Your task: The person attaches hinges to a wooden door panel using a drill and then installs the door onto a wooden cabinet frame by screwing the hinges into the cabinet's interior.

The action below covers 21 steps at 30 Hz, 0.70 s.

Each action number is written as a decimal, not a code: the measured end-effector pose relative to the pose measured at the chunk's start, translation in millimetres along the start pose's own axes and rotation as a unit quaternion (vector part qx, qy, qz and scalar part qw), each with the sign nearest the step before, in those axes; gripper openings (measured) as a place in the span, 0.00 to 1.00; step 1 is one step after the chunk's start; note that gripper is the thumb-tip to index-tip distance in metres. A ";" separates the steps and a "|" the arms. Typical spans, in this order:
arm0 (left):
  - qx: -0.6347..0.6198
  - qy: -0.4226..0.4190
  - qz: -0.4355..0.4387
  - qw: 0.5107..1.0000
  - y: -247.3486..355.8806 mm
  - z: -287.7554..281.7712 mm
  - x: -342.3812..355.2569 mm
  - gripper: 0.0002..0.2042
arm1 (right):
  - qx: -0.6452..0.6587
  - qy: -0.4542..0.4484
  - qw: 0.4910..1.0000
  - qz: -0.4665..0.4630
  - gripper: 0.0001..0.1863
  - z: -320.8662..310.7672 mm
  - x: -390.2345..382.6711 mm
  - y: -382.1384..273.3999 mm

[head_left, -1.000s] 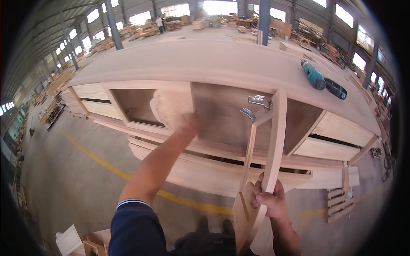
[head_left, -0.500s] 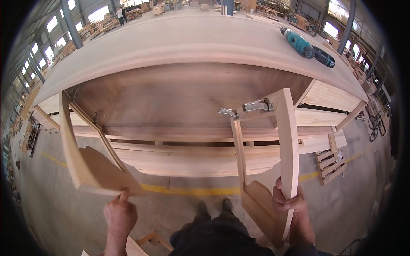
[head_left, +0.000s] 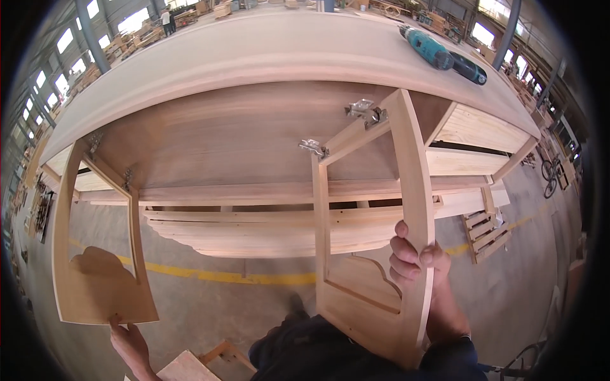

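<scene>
A long pale wooden cabinet (head_left: 254, 54) fills the middle, its front opening facing me. On the left, a wooden cabinet door with a frame cut-out (head_left: 95, 289) hangs swung out on hinges (head_left: 129, 180). My left hand (head_left: 130, 346) pinches this door's lower edge. My right hand (head_left: 413, 261) is wrapped round the side rail of a second cabinet door (head_left: 416, 190), holding it tilted before the right part of the opening. Two metal hinges (head_left: 366, 111) project from that door's far end; whether they touch the cabinet I cannot tell.
A teal and black cordless drill (head_left: 438, 54) lies on the cabinet top at the right. Pale wooden pieces (head_left: 254, 235) sit low beyond the opening. A slatted pallet (head_left: 486, 235) is on the floor at right. Wooden boards (head_left: 190, 367) lie near my feet.
The left door has swung outward to the left, my left hand moving with it. The right door has risen and shifted slightly left in my right hand. The view has turned a little.
</scene>
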State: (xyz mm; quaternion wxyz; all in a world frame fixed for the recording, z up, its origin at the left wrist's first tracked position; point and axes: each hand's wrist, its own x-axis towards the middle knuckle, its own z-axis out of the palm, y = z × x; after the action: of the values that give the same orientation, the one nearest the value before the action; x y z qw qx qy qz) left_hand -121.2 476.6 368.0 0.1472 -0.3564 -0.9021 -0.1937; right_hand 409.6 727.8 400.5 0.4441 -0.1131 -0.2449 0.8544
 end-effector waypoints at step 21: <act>-0.547 -0.223 0.159 0.791 243.9 131.5 44.5 0.19 | 0.025 0.010 0.971 -0.236 0.14 86.1 170.8 56.0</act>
State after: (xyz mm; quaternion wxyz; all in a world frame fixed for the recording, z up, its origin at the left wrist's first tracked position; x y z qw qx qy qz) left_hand 1.6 726.0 329.6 -0.2491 -0.5493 -0.5836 -0.5437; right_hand 235.7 812.3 449.2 0.6382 -0.0494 -0.2389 0.7302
